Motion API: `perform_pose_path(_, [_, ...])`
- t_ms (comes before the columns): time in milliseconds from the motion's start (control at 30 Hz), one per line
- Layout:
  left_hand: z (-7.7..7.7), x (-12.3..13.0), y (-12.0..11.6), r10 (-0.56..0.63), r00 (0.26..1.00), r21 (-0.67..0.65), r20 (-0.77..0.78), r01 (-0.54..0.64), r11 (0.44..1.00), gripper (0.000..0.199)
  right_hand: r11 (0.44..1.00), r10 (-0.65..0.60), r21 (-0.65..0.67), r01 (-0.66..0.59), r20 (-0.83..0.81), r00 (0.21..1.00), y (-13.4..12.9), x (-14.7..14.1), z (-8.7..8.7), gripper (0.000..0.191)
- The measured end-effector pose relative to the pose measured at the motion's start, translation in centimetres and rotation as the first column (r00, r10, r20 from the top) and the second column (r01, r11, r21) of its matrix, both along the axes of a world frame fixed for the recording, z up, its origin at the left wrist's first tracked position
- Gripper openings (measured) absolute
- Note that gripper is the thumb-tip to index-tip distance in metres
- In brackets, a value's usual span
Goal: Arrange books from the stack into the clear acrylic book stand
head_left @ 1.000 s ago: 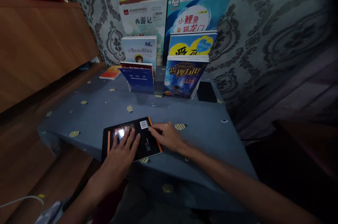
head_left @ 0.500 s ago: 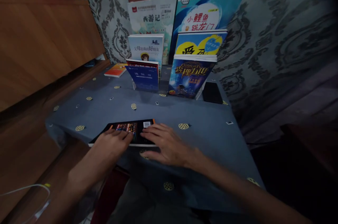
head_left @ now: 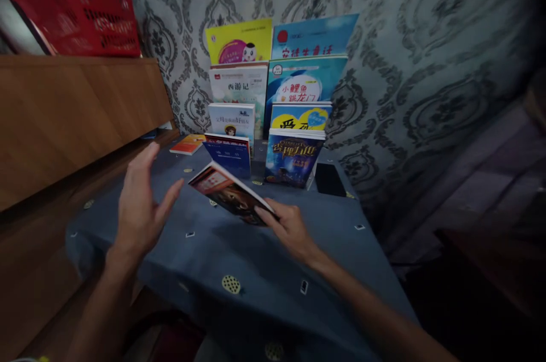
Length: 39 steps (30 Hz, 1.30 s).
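Observation:
A thin dark-covered book (head_left: 232, 194) is held tilted above the blue tablecloth. My right hand (head_left: 290, 228) grips it at its right end, thumb on the near face and fingers behind. My left hand (head_left: 143, 203) is raised to the left of the book, apart from it, with thumb and fingers spread and nothing in them. Just behind the held book stand a dark blue book (head_left: 230, 158) and a blue-purple book (head_left: 292, 160), the front ones of two upright rows.
Taller books, such as a yellow one (head_left: 239, 38) and a teal one (head_left: 307, 78), stand behind in the rows. An orange book (head_left: 187, 144) lies at the back left, a flat black object (head_left: 330, 180) at the right. A red basket (head_left: 77, 9) sits on a wooden cabinet (head_left: 85, 106).
The book, lying on the table under both hands before, is now lifted and tilted in my right hand. My left hand has let go and moved up and left. The view has tipped upward.

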<state>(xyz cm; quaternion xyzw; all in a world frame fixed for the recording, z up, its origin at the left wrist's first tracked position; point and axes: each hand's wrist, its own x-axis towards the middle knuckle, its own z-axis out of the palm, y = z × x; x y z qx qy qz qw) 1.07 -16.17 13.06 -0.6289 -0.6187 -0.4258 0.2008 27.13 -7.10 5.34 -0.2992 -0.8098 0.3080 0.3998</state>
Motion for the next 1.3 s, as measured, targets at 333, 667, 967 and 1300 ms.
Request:
perform_pose_path(333, [-10.6, 2.7, 6.8, -0.105, 0.183, -0.064, 0.977, 0.73, 0.68, 0.066, 0.904, -0.099, -0.412, -0.111, -0.457, 0.884, 2.0, -2.1, -4.2, 0.05])
perform_pose_path(667, [-9.9, 1.7, 8.9, -0.218, 0.224, 0.03, 0.95, 0.629, 0.777, 0.067, 0.965, -0.02, -0.246, -0.086, -0.4, 0.916, 4.3, -3.1, -3.5, 0.044])
perform_pose_path(967, [-11.9, 0.2, 8.7, -0.327, 0.348, -0.027, 0.879, 0.72, 0.693, 0.059, 0.999, 0.017, -0.024, -0.023, -0.223, 0.975, 3.6, -2.8, -3.5, 0.044])
perform_pose_path(1300, [-11.8, -0.9, 10.4, -0.352, 0.358, -0.042, 0.865, 0.749, 0.661, 0.057, 0.992, 0.092, 0.08, -0.1, 0.096, 0.991, 6.1, -0.9, -0.5, 0.036])
